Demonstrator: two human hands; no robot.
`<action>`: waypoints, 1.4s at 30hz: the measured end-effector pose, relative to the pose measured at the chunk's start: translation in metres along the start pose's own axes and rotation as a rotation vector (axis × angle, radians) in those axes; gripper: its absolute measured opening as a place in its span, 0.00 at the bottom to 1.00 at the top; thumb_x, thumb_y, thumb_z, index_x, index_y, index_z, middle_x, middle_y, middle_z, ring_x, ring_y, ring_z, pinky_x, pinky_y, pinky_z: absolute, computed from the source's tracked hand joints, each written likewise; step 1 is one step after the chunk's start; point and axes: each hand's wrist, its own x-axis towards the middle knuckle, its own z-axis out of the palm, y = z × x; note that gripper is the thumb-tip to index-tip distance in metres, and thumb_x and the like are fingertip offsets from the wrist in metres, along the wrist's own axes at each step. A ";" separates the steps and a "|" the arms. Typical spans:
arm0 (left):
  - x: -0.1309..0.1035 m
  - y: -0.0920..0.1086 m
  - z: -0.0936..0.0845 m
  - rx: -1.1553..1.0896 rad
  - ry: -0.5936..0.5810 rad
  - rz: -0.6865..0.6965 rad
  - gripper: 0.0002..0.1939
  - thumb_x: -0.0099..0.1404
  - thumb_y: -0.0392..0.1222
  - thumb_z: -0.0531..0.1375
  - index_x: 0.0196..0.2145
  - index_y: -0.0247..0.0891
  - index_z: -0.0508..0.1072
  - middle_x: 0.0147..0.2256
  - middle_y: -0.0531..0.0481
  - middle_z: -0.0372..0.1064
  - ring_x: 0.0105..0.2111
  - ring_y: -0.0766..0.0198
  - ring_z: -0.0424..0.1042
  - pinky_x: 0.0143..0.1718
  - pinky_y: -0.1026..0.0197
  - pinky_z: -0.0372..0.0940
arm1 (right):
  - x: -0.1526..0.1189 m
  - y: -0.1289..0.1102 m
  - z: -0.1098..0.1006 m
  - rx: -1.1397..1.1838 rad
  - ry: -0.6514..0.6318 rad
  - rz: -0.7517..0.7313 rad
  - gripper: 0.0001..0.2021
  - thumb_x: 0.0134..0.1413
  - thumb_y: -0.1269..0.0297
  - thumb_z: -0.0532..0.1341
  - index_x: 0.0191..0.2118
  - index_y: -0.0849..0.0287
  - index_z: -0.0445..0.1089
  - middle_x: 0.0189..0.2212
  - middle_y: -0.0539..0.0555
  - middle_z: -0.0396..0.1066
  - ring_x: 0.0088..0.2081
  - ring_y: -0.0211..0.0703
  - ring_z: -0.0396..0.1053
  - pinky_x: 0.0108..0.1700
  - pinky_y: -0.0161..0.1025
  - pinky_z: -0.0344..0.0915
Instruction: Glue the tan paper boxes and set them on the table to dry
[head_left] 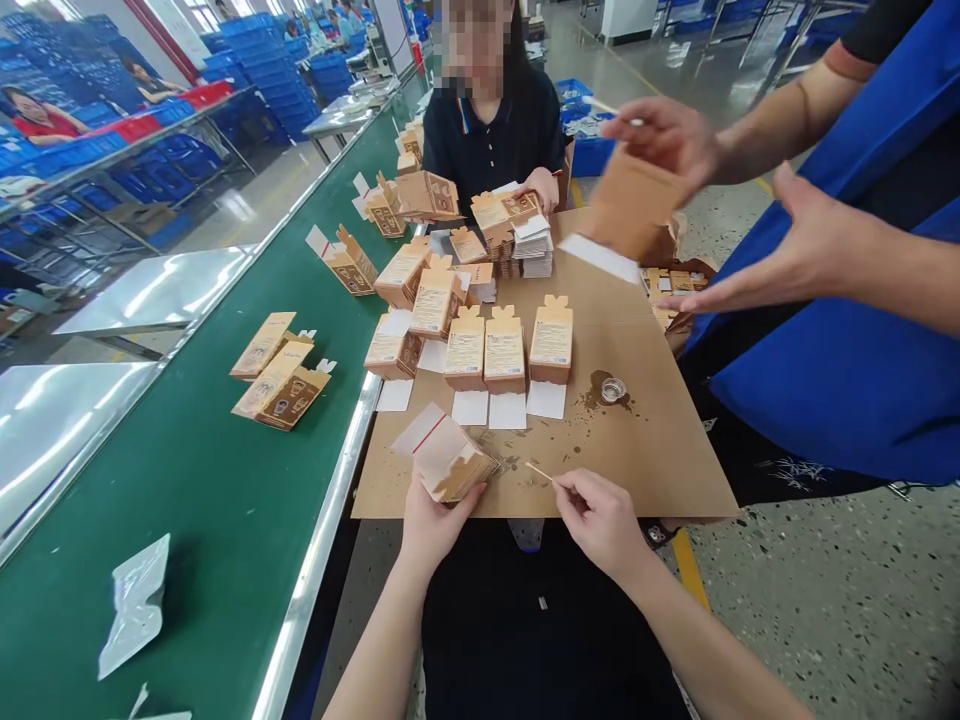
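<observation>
My left hand (439,525) grips a small brown cardboard box (457,470) near the front edge of the cardboard-covered table. The box is tilted, with its white flap raised and marked by a red line. Between the fingertips of my right hand (600,515) is a thin cotton swab (541,473), its tip pointing left towards the box but apart from it. Several printed boxes (505,350) stand in a row just beyond, white flaps lying out towards me. A small clear dish (613,390) sits in a wet patch on the right.
A green conveyor belt (225,480) runs along the left, carrying open boxes (289,385) and a clear plastic wrapper (136,605). Across the table a person sits by stacked flat cartons (532,245). At right, a standing person's blurred hand (667,140) holds a box (637,205).
</observation>
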 end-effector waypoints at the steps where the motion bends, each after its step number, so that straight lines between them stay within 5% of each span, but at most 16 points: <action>1: -0.001 0.000 0.001 0.072 0.003 0.019 0.36 0.54 0.59 0.87 0.54 0.44 0.82 0.54 0.34 0.87 0.59 0.29 0.86 0.64 0.31 0.78 | -0.003 0.000 -0.006 0.002 0.010 0.032 0.17 0.81 0.64 0.59 0.34 0.50 0.76 0.26 0.49 0.76 0.26 0.41 0.70 0.31 0.39 0.70; 10: -0.001 0.005 0.012 0.241 0.007 0.089 0.29 0.58 0.60 0.81 0.52 0.47 0.82 0.51 0.35 0.87 0.53 0.32 0.88 0.52 0.40 0.81 | -0.016 -0.002 -0.016 0.040 0.050 0.068 0.20 0.83 0.59 0.61 0.32 0.50 0.76 0.24 0.48 0.73 0.24 0.41 0.71 0.29 0.38 0.71; 13: 0.005 0.008 0.001 0.290 0.043 0.112 0.30 0.57 0.61 0.79 0.53 0.47 0.82 0.51 0.35 0.87 0.53 0.31 0.88 0.52 0.39 0.81 | -0.014 0.001 -0.021 0.067 0.070 0.090 0.20 0.82 0.54 0.62 0.33 0.50 0.78 0.23 0.49 0.74 0.23 0.43 0.71 0.28 0.39 0.72; 16: 0.019 0.009 -0.048 0.378 0.269 0.062 0.33 0.55 0.63 0.79 0.52 0.47 0.79 0.51 0.36 0.87 0.54 0.28 0.87 0.55 0.33 0.80 | -0.012 0.008 -0.033 0.078 0.108 0.129 0.18 0.80 0.52 0.65 0.33 0.48 0.80 0.24 0.51 0.77 0.23 0.48 0.74 0.27 0.43 0.75; 20: 0.043 0.006 -0.145 0.433 0.626 -0.093 0.41 0.46 0.63 0.83 0.50 0.50 0.70 0.52 0.41 0.85 0.58 0.25 0.85 0.64 0.24 0.77 | -0.014 0.018 -0.043 0.080 0.149 0.164 0.16 0.74 0.50 0.68 0.32 0.46 0.83 0.22 0.52 0.78 0.21 0.53 0.75 0.25 0.47 0.78; 22: 0.056 0.002 -0.180 0.406 0.680 -0.152 0.45 0.41 0.61 0.85 0.50 0.51 0.67 0.52 0.42 0.85 0.61 0.25 0.84 0.68 0.22 0.75 | -0.014 0.020 -0.042 0.085 0.173 0.180 0.16 0.73 0.49 0.69 0.32 0.45 0.83 0.22 0.52 0.78 0.21 0.54 0.75 0.25 0.48 0.78; 25: 0.068 -0.008 -0.200 0.348 0.670 -0.224 0.49 0.35 0.58 0.87 0.49 0.50 0.67 0.53 0.38 0.83 0.63 0.22 0.82 0.72 0.20 0.72 | -0.010 0.022 -0.037 0.095 0.204 0.193 0.16 0.73 0.48 0.69 0.32 0.45 0.84 0.23 0.53 0.78 0.21 0.53 0.75 0.25 0.49 0.78; 28: 0.061 -0.018 -0.191 0.301 0.748 -0.182 0.52 0.34 0.60 0.87 0.52 0.48 0.69 0.58 0.35 0.80 0.69 0.22 0.78 0.76 0.19 0.68 | -0.005 0.023 -0.038 0.091 0.185 0.167 0.15 0.72 0.49 0.70 0.32 0.45 0.85 0.22 0.52 0.78 0.20 0.53 0.75 0.25 0.47 0.78; 31: 0.043 -0.021 -0.167 0.223 0.983 0.144 0.49 0.44 0.62 0.85 0.57 0.47 0.68 0.62 0.36 0.74 0.71 0.29 0.76 0.79 0.24 0.67 | -0.003 0.025 -0.044 0.078 0.189 0.175 0.16 0.71 0.47 0.70 0.31 0.44 0.85 0.22 0.53 0.78 0.20 0.53 0.75 0.23 0.47 0.78; 33: 0.045 -0.011 -0.147 0.157 0.995 0.348 0.41 0.53 0.63 0.80 0.56 0.47 0.69 0.60 0.39 0.73 0.67 0.36 0.78 0.77 0.28 0.69 | -0.005 0.026 -0.048 0.068 0.215 0.195 0.18 0.71 0.45 0.70 0.30 0.45 0.85 0.22 0.54 0.78 0.20 0.53 0.75 0.22 0.47 0.78; 35: 0.069 0.010 -0.124 0.151 0.803 0.309 0.33 0.61 0.65 0.74 0.55 0.46 0.72 0.57 0.39 0.74 0.64 0.40 0.80 0.75 0.33 0.72 | -0.006 0.026 -0.050 0.063 0.221 0.197 0.19 0.71 0.45 0.70 0.29 0.45 0.85 0.22 0.54 0.78 0.20 0.53 0.75 0.22 0.46 0.77; 37: 0.114 0.035 -0.099 0.212 0.532 0.072 0.28 0.68 0.65 0.66 0.57 0.45 0.74 0.60 0.36 0.77 0.66 0.42 0.79 0.73 0.37 0.73 | -0.007 0.027 -0.050 0.065 0.205 0.187 0.18 0.72 0.46 0.71 0.30 0.45 0.85 0.22 0.54 0.79 0.20 0.53 0.76 0.23 0.45 0.77; 42: 0.220 0.074 -0.050 0.352 0.278 -0.096 0.24 0.68 0.65 0.69 0.46 0.41 0.82 0.49 0.34 0.86 0.56 0.37 0.84 0.57 0.44 0.79 | -0.007 0.025 -0.048 0.083 0.196 0.176 0.20 0.74 0.44 0.70 0.31 0.48 0.87 0.23 0.53 0.80 0.21 0.50 0.77 0.25 0.41 0.78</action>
